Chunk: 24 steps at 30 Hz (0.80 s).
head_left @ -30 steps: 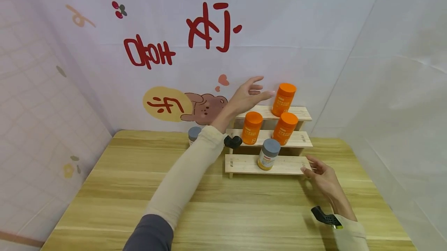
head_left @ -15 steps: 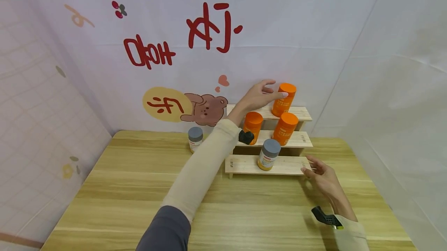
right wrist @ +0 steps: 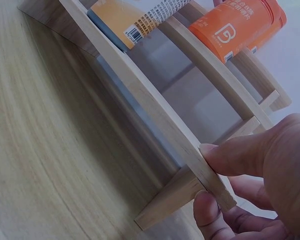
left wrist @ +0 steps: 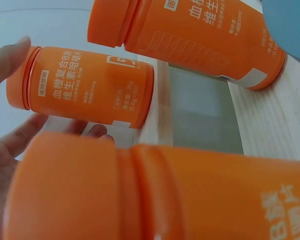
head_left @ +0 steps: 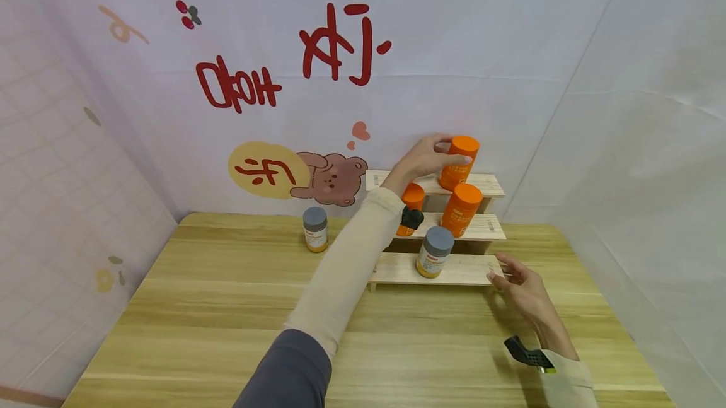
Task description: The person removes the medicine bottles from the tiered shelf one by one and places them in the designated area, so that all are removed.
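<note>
My left hand (head_left: 424,157) is at the orange supplement bottle (left wrist: 90,87) upright on the top step, thumb across its front and fingers behind it. In the left wrist view that thumb overlaps the lid's edge, while the other fingers pass partly behind the bottle. With thumb and fingers, my right hand (right wrist: 265,175) pinches the right end of the lowest board of the three-step wooden rack (head_left: 476,269). On the middle step stand two more orange bottles, a right one (head_left: 462,209) and a left one (head_left: 413,197) partly hidden by my left wrist.
A grey-capped bottle (head_left: 435,251) stands on the lowest step. Another grey-capped bottle (head_left: 315,229) is on the wooden table (head_left: 227,320), left of the rack. Printed white cloth (head_left: 510,48) hangs behind and at both sides.
My left hand has moved right to the top-step bottle, its thumb now in front and fingers behind. The grey-capped bottle on the table has come into fuller view. My right hand stays put.
</note>
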Motion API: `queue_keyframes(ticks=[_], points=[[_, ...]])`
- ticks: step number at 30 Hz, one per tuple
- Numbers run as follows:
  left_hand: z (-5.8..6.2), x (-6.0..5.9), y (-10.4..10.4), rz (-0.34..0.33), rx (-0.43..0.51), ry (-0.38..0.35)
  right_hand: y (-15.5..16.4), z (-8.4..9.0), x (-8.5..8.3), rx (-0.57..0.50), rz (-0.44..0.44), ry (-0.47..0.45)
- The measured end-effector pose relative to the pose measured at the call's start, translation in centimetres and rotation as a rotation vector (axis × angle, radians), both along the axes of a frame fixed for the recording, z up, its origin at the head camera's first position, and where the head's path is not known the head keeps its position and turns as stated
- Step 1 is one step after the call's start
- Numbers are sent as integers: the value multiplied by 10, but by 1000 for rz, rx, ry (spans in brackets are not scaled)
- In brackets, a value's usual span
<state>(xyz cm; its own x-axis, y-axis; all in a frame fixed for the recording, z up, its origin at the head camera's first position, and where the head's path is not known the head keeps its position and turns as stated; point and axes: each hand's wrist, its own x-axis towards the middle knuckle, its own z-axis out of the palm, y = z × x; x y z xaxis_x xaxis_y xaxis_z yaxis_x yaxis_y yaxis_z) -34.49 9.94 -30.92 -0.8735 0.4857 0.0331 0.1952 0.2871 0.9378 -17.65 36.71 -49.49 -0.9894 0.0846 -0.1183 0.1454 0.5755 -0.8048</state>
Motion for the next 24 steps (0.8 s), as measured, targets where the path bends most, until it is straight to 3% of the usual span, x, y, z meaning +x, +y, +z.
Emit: queue_keyframes(ticks=[12,24], points=[[-3,5,9,74,-106,43,0,0,4,-35,5,-19],[-3,5,6,95,-77,49,0,-1,3,-48,0,-11]])
